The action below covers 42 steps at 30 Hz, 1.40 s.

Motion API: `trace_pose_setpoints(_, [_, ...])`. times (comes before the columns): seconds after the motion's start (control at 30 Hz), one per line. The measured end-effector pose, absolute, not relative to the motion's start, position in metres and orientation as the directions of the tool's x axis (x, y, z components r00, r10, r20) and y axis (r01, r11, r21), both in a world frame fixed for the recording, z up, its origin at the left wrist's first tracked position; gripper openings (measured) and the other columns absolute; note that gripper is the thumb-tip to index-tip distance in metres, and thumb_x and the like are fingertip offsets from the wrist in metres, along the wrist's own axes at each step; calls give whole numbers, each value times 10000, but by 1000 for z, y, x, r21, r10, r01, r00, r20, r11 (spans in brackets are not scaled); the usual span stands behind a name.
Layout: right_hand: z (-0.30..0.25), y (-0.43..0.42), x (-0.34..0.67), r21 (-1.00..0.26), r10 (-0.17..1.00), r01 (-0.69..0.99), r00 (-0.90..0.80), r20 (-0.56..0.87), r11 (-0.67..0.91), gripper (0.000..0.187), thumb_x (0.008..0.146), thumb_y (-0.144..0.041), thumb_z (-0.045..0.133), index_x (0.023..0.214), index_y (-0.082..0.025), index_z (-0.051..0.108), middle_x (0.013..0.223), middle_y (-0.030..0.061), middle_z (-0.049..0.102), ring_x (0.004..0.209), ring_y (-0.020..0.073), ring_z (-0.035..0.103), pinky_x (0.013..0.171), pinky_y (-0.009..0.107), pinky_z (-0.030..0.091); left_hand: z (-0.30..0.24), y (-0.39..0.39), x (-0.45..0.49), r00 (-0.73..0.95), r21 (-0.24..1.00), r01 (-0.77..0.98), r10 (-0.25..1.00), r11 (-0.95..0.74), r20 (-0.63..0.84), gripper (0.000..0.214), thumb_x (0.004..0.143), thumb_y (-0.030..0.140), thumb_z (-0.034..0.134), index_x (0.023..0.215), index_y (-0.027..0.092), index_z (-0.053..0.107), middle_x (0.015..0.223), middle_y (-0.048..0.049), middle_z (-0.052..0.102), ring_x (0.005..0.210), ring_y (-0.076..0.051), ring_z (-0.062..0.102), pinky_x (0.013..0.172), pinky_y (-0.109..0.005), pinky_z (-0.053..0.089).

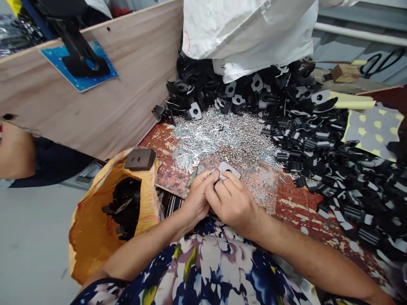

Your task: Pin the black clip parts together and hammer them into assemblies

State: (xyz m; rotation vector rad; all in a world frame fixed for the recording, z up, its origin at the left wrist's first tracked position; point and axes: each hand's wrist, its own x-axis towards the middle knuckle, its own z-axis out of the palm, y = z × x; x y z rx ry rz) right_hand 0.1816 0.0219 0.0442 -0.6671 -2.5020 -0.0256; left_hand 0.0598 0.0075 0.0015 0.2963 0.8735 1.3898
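Close together over the front edge of the table, my two hands meet around a small black plastic clip part with a grey face and a round hole (231, 170). My left hand (197, 195) is closed, thumb and fingertips pinching at the part's left side. Bent over the same part, the fingers of my right hand (235, 206) cover much of it. A small greenish object (192, 177) shows beside my left fingers; its kind is unclear. Just beyond lies a heap of thin silvery metal pins (203, 137), with small metal springs (244, 131) heaped against it on the right.
Black clip parts (318, 144) pile along the back and right. A white sack (248, 29) hangs over them. At left stand a wooden board (136, 72) and an open yellow sack (92, 220) holding black parts. Scissors (383, 63) lie far right. Another person's arm (15, 152) shows beyond the board.
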Motion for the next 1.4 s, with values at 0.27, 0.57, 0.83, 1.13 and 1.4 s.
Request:
trace_pose_setpoints(0.27, [47,24,190,-219,504,464,-679,534,858,226,1018,-143,464,960,-228,665,775,23,570,787,182,542,1071,460,511,6,-20,40,67,702,-670,961,242,-267,337,774,392,837,927,200,606,827,23,577,636,-105,528,604,-231,489])
trace_pose_setpoints(0.57, [4,9,223,-90,714,716,-662,227,692,248,974,-421,639,956,-174,622,916,105,610,860,257,531,733,385,428,-1,-91,-41,-203,955,97,945,281,-257,383,1002,484,536,1264,217,619,886,-18,661,651,-154,519,562,-254,392])
trace_pose_setpoints(0.83, [-20,16,239,109,735,756,-653,183,645,127,994,-258,574,884,-193,576,871,67,566,820,234,494,694,343,333,-56,-78,-30,-323,954,120,919,275,-225,413,992,517,455,1077,180,680,644,39,506,548,-153,429,519,-261,324])
trace_pose_setpoints(1.13, [-22,63,240,230,688,716,-698,198,660,218,1010,-371,558,985,-163,617,919,111,591,890,281,492,740,359,372,-62,-66,-31,-310,954,179,934,239,-176,434,985,495,455,1043,167,733,628,35,511,567,-159,473,568,-271,359])
trace_pose_setpoints(1.4, [-10,51,261,4,838,842,-538,95,540,284,1020,-368,467,1139,-152,606,789,84,666,662,250,610,540,324,391,-63,-65,-29,-328,957,181,931,228,-160,435,969,483,433,969,153,717,619,29,517,572,-166,486,576,-280,358])
